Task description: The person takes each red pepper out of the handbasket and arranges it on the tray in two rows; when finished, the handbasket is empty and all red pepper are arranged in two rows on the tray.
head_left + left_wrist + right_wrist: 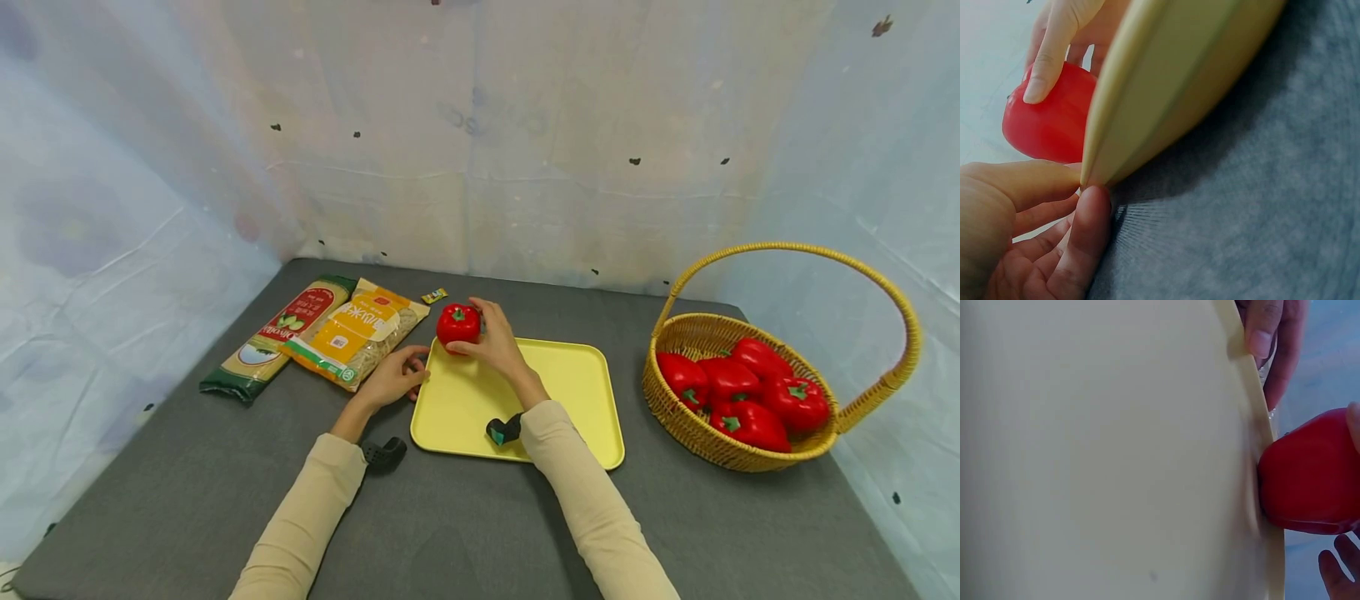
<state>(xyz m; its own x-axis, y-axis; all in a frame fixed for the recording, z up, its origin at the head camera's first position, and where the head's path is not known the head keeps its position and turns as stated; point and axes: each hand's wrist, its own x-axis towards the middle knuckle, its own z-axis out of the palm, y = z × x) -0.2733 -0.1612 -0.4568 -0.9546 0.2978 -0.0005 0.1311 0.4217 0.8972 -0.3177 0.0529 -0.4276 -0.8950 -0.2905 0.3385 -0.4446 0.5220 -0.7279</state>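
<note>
My right hand [498, 345] holds a red bell pepper [457, 325] at the far left corner of a yellow rectangular tray [573, 392], thumb on one side and fingers on the other. In the right wrist view the pepper [1310, 478] overlaps the tray's rim [1254, 450]. On the tray's left side, my left hand [390, 378] pinches the rim between thumb and finger, as the left wrist view shows. There the tray [1166, 81] looms large beside the pepper [1054, 125].
A wicker basket [697, 435] with a tall handle and several red bell peppers [735, 379] stands at right. Left of the tray lie a clear-and-orange bag of grain [367, 329] and a green-ended packet [277, 333]. A small yellow wrapper [434, 296] lies behind.
</note>
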